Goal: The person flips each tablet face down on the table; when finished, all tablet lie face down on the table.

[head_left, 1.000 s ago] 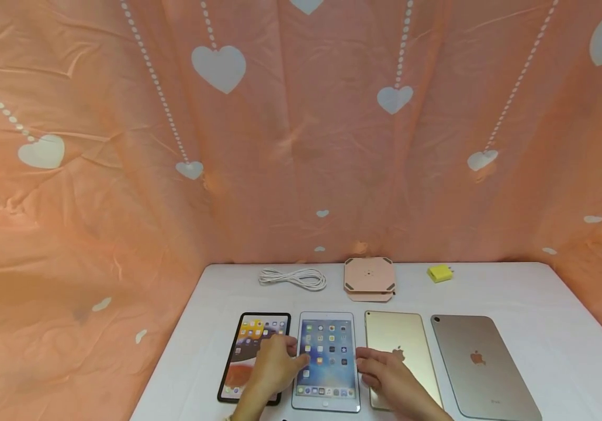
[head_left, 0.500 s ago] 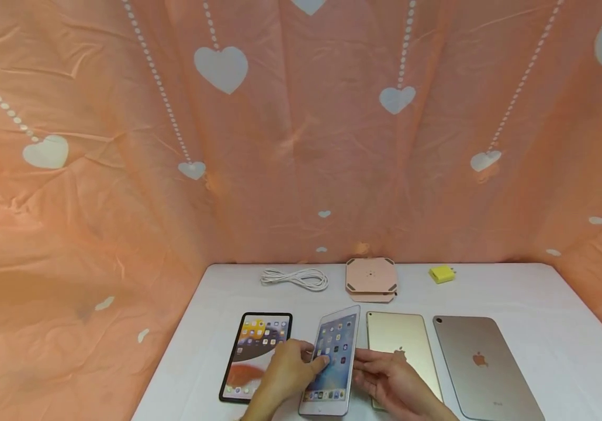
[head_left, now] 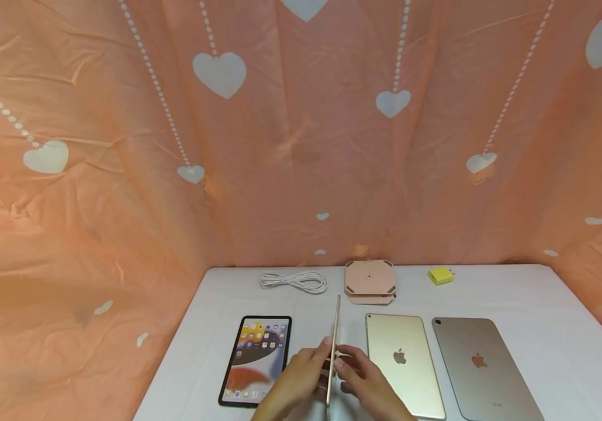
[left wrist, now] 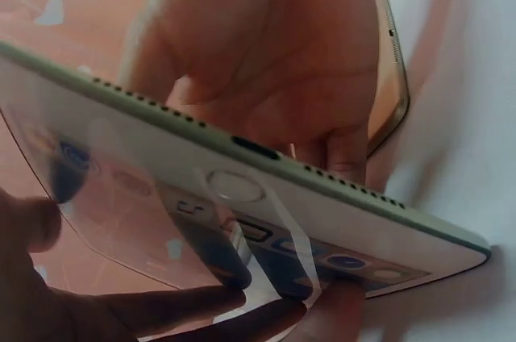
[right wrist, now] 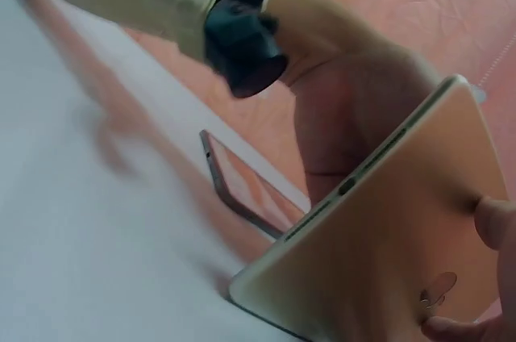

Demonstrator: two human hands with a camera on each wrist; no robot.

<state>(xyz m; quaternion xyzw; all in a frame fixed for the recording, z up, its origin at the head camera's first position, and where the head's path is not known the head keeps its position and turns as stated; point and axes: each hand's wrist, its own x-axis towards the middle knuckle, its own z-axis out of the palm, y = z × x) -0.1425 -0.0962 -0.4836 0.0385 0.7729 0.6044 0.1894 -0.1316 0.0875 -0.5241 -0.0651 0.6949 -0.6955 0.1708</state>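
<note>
A tablet with a white front (left wrist: pixel 234 186) and gold back (right wrist: pixel 395 229) stands on its long edge, seen almost edge-on between both hands in the head view. My left hand (head_left: pixel 301 371) holds it from the screen side, its fingertips meeting the lit screen in the left wrist view. On the other side, my right hand (head_left: pixel 363 377) holds the back, with digits near the apple logo in the right wrist view. The lower long edge is down at the white table (head_left: pixel 548 327). Part of each hand is hidden behind the tablet.
A black-rimmed tablet (head_left: pixel 255 362) lies screen up on the left. A gold tablet (head_left: pixel 403 374) and a grey tablet (head_left: pixel 482 368) lie face down on the right. Behind are a coiled white cable (head_left: pixel 294 282), a pink octagonal stand (head_left: pixel 370 278) and a yellow charger plug (head_left: pixel 440 276).
The white-fronted tablet lay flat, was tilted up from its right side, and now stands on edge. The left hand has moved right with it; the right hand has shifted left onto its back.
</note>
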